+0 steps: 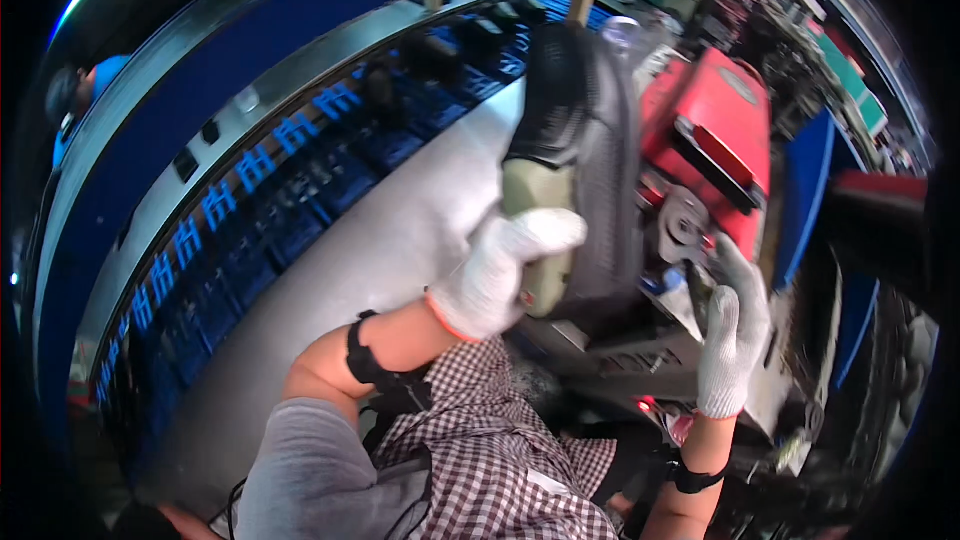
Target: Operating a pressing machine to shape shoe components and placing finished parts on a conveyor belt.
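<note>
My left hand, in a white knit glove, is closed on a shoe with a black toe, an olive-green side and a dark grey sole. The shoe is held up on its edge, toe pointing away from me and sole turned to the right. Part of the grip is hidden behind the shoe. To the right, my right hand wears a matching glove. Its thumb and fingers stand apart with nothing seen between them, close to the metal part of a red machine.
A smooth grey metal surface curves along my left. Beyond it runs a dark rack line with blue holders. Another person in blue is at the far left. A blue panel stands right of the machine.
</note>
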### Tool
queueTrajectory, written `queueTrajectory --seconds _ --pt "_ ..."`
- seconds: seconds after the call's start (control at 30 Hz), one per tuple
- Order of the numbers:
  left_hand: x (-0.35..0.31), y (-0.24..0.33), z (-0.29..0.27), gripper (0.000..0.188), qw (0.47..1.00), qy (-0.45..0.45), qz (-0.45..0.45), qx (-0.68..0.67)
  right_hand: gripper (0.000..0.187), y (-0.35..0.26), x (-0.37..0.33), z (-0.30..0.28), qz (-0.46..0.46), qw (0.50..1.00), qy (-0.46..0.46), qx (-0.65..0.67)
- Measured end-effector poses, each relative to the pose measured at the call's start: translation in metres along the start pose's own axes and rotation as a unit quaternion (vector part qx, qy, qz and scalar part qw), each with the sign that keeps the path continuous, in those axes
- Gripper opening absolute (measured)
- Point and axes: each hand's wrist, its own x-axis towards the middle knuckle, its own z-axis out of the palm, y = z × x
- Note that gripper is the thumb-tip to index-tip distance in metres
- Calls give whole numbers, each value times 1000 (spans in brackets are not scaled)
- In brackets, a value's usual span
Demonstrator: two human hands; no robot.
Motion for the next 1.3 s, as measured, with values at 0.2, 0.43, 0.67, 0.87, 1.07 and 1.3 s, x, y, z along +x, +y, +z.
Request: queueTrajectory --seconds 0.2,0.43,0.67,0.87,1.07,1.3 --pt "39 67 -180 22 963 267 -16 39 32 22 5 31 -12 980 -2 -200" --pt "89 126 -348 33 813 448 133 348 34 27 1 33 45 980 -3 -193" --pt "124 156 -401 88 494 484 -69 719 31 27 0 37 77 979 22 -186" --pt "78 55 -283 83 521 152 -91 835 32 25 0 39 123 979 28 -160" --pt "20 -15 -275 78 420 100 7 902 37 25 2 36 141 984 -3 -111" --pt "8 -27 -283 65 400 109 162 896 39 26 1 33 146 985 -15 -95"
